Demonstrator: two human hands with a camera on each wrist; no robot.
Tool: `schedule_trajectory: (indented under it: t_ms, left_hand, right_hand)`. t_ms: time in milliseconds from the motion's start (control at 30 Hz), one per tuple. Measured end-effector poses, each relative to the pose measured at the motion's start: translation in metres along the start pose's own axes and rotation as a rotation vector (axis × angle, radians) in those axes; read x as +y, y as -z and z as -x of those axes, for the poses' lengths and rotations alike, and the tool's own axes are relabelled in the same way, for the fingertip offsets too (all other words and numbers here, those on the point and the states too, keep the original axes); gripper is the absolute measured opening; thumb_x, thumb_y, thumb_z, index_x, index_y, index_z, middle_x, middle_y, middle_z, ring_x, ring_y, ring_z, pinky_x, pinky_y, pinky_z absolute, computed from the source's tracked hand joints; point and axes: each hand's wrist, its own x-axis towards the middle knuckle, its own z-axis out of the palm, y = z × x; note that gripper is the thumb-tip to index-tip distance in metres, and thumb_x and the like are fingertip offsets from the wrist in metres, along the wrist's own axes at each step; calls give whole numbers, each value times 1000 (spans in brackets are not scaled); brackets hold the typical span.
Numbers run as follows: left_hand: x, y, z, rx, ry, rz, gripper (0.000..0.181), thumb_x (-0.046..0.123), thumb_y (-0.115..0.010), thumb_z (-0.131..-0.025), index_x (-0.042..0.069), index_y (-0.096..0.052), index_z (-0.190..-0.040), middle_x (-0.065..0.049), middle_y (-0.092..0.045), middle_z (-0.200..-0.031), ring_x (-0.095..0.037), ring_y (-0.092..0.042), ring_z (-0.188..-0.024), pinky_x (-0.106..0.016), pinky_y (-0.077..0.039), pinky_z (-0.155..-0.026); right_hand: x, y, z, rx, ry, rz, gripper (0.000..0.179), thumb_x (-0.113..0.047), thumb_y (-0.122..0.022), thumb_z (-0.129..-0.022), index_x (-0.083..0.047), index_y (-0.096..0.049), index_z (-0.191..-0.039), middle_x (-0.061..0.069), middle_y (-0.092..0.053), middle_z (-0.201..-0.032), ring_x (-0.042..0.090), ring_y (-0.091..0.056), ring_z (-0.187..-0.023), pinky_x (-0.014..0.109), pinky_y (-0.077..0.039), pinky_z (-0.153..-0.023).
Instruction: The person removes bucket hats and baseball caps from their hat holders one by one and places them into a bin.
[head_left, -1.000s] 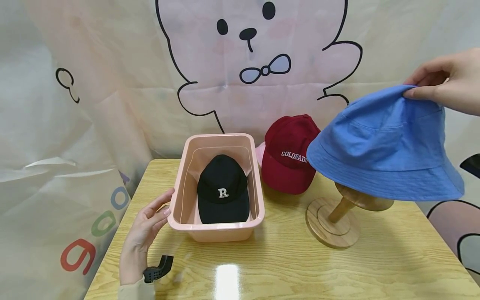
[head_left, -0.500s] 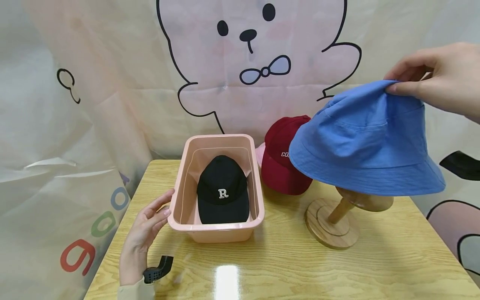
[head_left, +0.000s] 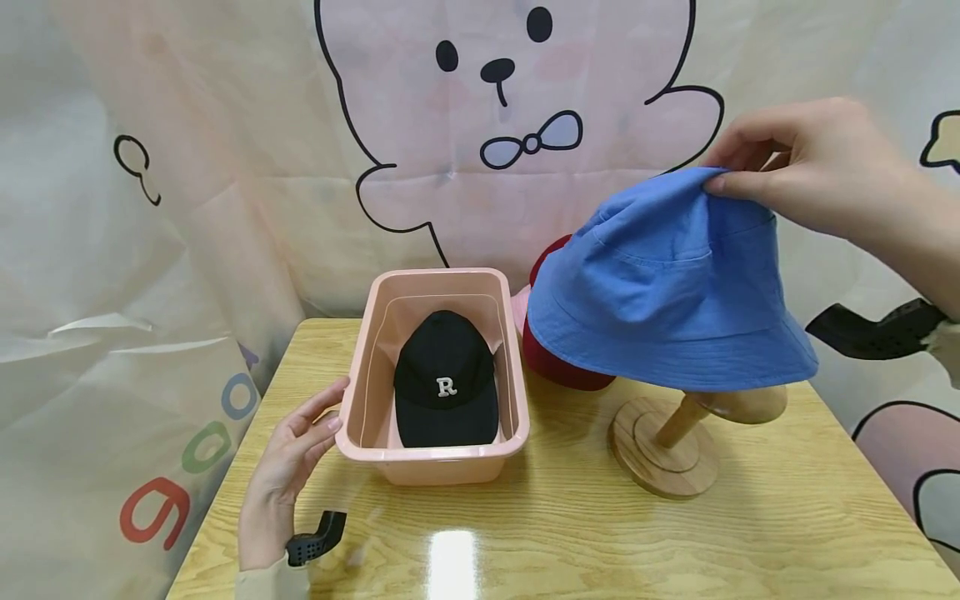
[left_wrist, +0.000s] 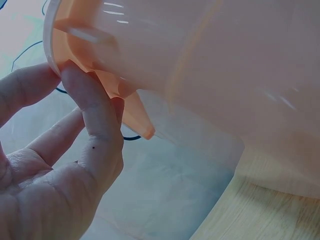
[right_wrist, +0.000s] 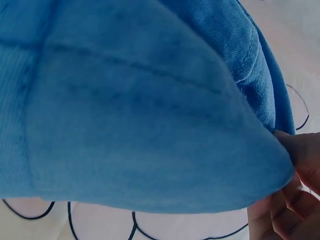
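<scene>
Blue bucket hat [head_left: 667, 292] up in the air, pinched at the crown by the right hand [head_left: 813, 171]
Left hand [head_left: 285, 458] grips the rim of the pink bin [head_left: 442, 468], black cap [head_left: 446, 358] sitting inside; from head view, the hat partly covers a red cap [head_left: 564, 365] and wooden stand [head_left: 675, 458].

Head view: blue bucket hat [head_left: 667, 292] at 3 o'clock, matt woven cloth. Pink bin [head_left: 442, 472], smooth glossy plastic; black cap [head_left: 446, 375] inside, matt cloth. Stand [head_left: 671, 454] at 4 o'clock, smooth wood. Bench [head_left: 570, 533], wood-grained, glossy at 6 o'clock.
</scene>
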Motion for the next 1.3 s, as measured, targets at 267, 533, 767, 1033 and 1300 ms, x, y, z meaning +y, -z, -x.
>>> schedule_trajectory:
  t_ms: [267, 533, 767, 1033, 1300]
  left_hand:
    - [0, 2, 1, 17, 17, -14, 47, -4, -47, -95, 8, -47, -141, 11, -58, -131, -4, -61, -112, -20, -52, -91]
    - [-1, 1, 0, 18, 8, -7, 47, -5, -47, -95, 9, -49, -140, 10, -58, -130, -5, -62, -112, -20, -52, -91]
    - [1, 0, 0, 30, 9, -12, 46, -4, -48, -95, 10, -50, -139, 10, -59, -129, -6, -62, -111, -21, -52, -90]
    - [1, 3, 0, 21, 9, 0, 46, -5, -47, -95, 15, -53, -136, 8, -59, -127, -5, -63, -110, -20, -53, -90]
    - [0, 3, -1, -11, -18, 20, 46, -5, -46, -96, 13, -53, -137, 6, -59, -126, -6, -63, -110, -21, -53, -90]
  right_hand:
    - [-21, -14, -6, -6, 74, -108, 9, -11, -73, -83, -12, -72, -92, -22, -59, -67, 0, -53, -61, 13, -38, -55]
    - [-38, -31, -9, 14, 124, -150, 10, -7, -73, -82, -9, -73, -92, -23, -58, -68, -2, -53, -67, 11, -40, -61]
    - [-53, -45, -13, -11, 144, -285, 10, -4, -73, -82, -7, -73, -92, -21, -61, -69, 0, -56, -67, 11, -42, -61]
    - [-71, -63, -19, -30, 195, -367, 8, -2, -71, -82, -5, -72, -89, -14, -62, -73, 2, -57, -69, 15, -44, -64]
    - [-84, -84, -27, -56, 257, -415, 8, 1, -67, -84, -3, -71, -89, 4, -67, -82, 6, -60, -73, 17, -47, -68]
